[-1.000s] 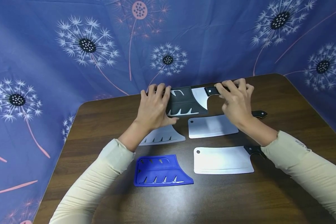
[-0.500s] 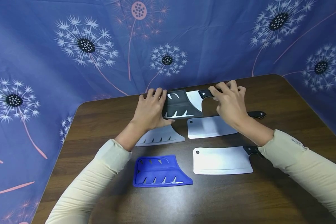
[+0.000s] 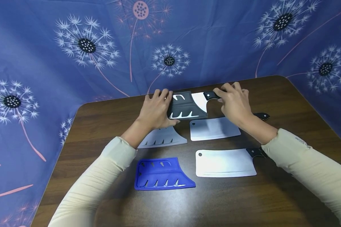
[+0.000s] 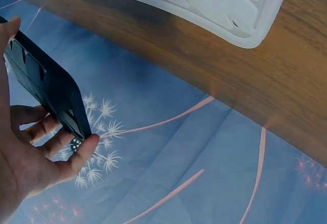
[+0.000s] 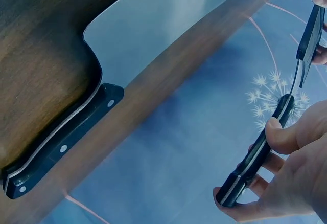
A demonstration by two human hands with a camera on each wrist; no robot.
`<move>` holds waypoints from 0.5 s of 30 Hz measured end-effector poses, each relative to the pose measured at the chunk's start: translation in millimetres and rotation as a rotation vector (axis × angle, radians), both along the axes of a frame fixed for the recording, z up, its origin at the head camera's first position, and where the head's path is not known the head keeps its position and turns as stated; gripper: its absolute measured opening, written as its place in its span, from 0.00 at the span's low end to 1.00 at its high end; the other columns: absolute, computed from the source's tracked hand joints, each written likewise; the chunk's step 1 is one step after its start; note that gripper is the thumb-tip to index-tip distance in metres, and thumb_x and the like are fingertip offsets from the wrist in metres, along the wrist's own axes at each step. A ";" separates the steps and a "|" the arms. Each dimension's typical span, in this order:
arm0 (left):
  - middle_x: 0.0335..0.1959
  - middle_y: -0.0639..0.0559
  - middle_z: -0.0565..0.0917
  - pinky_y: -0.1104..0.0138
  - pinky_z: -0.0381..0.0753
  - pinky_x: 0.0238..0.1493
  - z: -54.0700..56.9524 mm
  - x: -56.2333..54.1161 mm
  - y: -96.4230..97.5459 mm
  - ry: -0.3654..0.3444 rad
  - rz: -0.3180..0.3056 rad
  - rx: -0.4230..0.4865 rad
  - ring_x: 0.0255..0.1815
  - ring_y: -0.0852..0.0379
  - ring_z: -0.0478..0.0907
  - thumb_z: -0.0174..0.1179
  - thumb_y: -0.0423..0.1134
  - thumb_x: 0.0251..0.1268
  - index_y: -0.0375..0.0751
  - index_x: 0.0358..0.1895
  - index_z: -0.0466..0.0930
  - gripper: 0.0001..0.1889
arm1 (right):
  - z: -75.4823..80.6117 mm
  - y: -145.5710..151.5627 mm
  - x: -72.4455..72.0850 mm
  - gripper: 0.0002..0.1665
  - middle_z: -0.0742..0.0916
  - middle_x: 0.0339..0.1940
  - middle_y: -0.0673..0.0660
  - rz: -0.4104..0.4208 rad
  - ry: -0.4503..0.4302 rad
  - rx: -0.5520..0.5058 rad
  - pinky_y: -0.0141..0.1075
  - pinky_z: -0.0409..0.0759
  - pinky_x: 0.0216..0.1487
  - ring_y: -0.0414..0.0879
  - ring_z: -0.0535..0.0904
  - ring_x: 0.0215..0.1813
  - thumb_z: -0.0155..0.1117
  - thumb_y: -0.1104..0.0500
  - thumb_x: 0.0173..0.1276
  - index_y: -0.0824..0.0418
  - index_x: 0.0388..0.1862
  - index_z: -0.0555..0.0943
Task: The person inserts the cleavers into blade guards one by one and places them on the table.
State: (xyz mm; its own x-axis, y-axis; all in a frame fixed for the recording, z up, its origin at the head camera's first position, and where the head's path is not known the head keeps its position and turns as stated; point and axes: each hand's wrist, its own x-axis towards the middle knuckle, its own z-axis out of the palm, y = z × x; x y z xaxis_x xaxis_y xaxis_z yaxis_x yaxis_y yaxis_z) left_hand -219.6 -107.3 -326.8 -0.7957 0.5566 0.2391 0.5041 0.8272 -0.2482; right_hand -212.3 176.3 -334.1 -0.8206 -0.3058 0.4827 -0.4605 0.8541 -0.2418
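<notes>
- The steel cleaver with a black riveted handle (image 3: 200, 100) is between your two hands, over the far part of the table, and its blade is partly inside the black plastic blade cover with slots (image 3: 186, 106). A short piece of blade shows between cover and handle.
- Your left hand (image 3: 155, 110) holds the left end of this cover. The thumb is spread well away from the other fingers, and they grip it from opposite edges.
- Your right hand (image 3: 236, 103) is closed narrowly around the handle, with the thumb on one side and the fingers on the other.
- Just nearer to you lies the pale grey plastic cover (image 3: 163, 135), partly hidden by your left hand.
- To its right lies the second bare cleaver (image 3: 213, 130), partly behind your right wrist.
- Nearer still is the bright blue slotted cover (image 3: 162, 174), and to its right the third bare cleaver (image 3: 225, 163), whose handle is partly covered by your cream right sleeve (image 3: 304, 167).
- The dark brown wooden table (image 3: 284, 101) stands before a blue cloth with dandelion pattern (image 3: 216, 47).
</notes>
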 end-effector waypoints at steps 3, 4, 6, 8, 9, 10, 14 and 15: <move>0.63 0.45 0.67 0.41 0.71 0.54 0.0 -3.6 1.5 -0.062 0.015 -0.023 0.60 0.44 0.65 0.56 0.79 0.41 0.39 0.72 0.61 0.59 | -1.3 0.7 -3.3 0.33 0.81 0.48 0.66 -0.006 -0.043 0.006 0.63 0.66 0.41 0.64 0.69 0.47 0.57 0.81 0.51 0.66 0.58 0.80; 0.64 0.45 0.66 0.41 0.71 0.53 -0.2 -5.0 2.1 -0.076 0.019 -0.031 0.61 0.44 0.64 0.55 0.79 0.41 0.39 0.72 0.60 0.59 | -1.8 1.0 -4.6 0.33 0.81 0.48 0.66 -0.007 -0.054 0.005 0.63 0.66 0.41 0.64 0.69 0.47 0.57 0.81 0.51 0.66 0.58 0.79; 0.64 0.45 0.66 0.42 0.72 0.52 -0.5 -7.9 3.2 -0.100 0.026 -0.043 0.61 0.44 0.64 0.55 0.80 0.42 0.39 0.73 0.59 0.59 | -2.8 1.4 -7.9 0.33 0.81 0.47 0.66 -0.012 -0.071 0.006 0.63 0.66 0.41 0.64 0.69 0.47 0.58 0.81 0.51 0.66 0.58 0.79; 0.64 0.45 0.65 0.43 0.72 0.51 -1.3 -11.3 4.4 -0.114 0.030 -0.050 0.61 0.44 0.64 0.54 0.80 0.42 0.39 0.73 0.59 0.59 | -3.9 1.8 -11.8 0.32 0.81 0.47 0.66 -0.017 -0.085 0.002 0.63 0.66 0.41 0.64 0.69 0.47 0.58 0.81 0.52 0.67 0.58 0.80; 0.64 0.45 0.65 0.44 0.73 0.50 -1.8 -13.0 5.0 -0.122 0.033 -0.049 0.61 0.44 0.64 0.54 0.80 0.42 0.39 0.73 0.59 0.59 | -4.5 2.0 -13.8 0.31 0.82 0.46 0.66 -0.019 -0.089 0.001 0.63 0.66 0.41 0.64 0.69 0.47 0.58 0.81 0.52 0.67 0.57 0.80; 0.64 0.45 0.65 0.44 0.73 0.49 -2.4 -14.6 5.6 -0.130 0.036 -0.049 0.61 0.44 0.63 0.54 0.80 0.42 0.39 0.73 0.59 0.59 | -5.1 2.2 -15.8 0.31 0.82 0.46 0.66 -0.020 -0.096 -0.001 0.63 0.66 0.41 0.63 0.69 0.47 0.58 0.81 0.52 0.67 0.57 0.80; 0.64 0.45 0.64 0.45 0.73 0.48 -5.9 -21.0 7.1 -0.165 0.045 -0.033 0.61 0.44 0.63 0.56 0.79 0.43 0.39 0.73 0.58 0.59 | -8.1 3.2 -24.1 0.31 0.82 0.46 0.66 -0.026 -0.131 0.002 0.62 0.67 0.41 0.62 0.69 0.45 0.58 0.81 0.53 0.67 0.57 0.80; 0.64 0.45 0.64 0.45 0.73 0.49 -6.9 -22.7 7.3 -0.173 0.046 -0.031 0.61 0.44 0.63 0.57 0.78 0.43 0.39 0.73 0.58 0.58 | -8.9 3.4 -26.2 0.31 0.81 0.47 0.66 -0.028 -0.141 0.006 0.61 0.67 0.41 0.62 0.69 0.45 0.58 0.81 0.53 0.66 0.57 0.80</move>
State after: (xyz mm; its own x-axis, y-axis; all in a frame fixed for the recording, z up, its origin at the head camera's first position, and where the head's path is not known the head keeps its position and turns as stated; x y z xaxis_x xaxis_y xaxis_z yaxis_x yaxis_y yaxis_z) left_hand -242.3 -100.0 -333.7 -0.8484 0.5232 0.0802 0.5029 0.8440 -0.1866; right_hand -238.5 179.7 -343.0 -0.8886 -0.2841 0.3601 -0.3979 0.8680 -0.2970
